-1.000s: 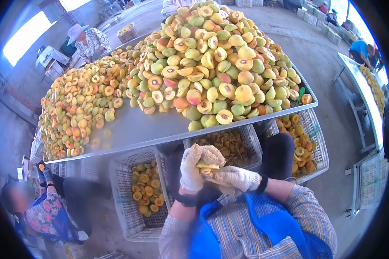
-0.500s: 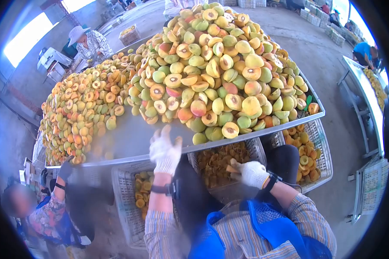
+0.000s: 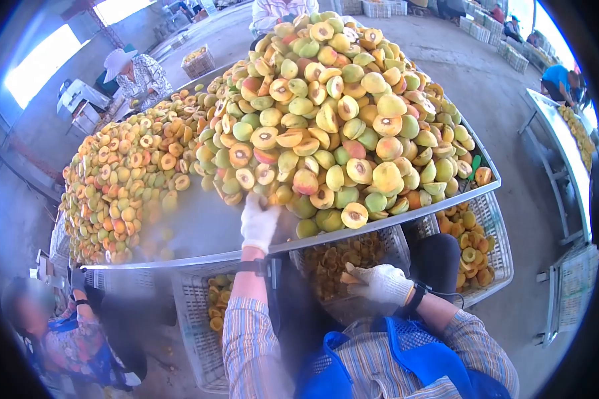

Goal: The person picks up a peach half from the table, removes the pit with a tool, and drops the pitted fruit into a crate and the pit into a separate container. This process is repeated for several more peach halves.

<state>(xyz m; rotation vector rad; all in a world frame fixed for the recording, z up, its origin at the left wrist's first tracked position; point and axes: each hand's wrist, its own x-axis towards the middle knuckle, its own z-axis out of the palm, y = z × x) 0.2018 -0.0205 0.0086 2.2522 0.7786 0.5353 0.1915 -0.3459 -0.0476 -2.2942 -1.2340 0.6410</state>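
A tall heap of halved peaches (image 3: 373, 143) covers the metal table (image 3: 203, 216) before me. My left hand (image 3: 258, 223), in a white glove, reaches over the table's near edge to the foot of the heap. Its fingers curl round a peach half there, partly hidden. Lower and to the right, my gloved right hand (image 3: 383, 284) is closed around a short tan, wooden-looking piece (image 3: 349, 275); its full shape is hidden. Below that hand stands a crate (image 3: 397, 245) of brownish peach scraps (image 3: 339, 263).
Crates of peach halves stand under the table at left (image 3: 190, 326) and right (image 3: 502, 246). A green-handled tool (image 3: 474, 166) lies in the table's right corner. Co-workers are at the lower left (image 3: 80, 339), the far left (image 3: 143, 80) and behind the heap (image 3: 279, 10).
My left hand has moved forward to the heap, and its spread fingers have curled in. My right hand has shifted slightly left and down. The lower-left co-worker's arm has drawn back.
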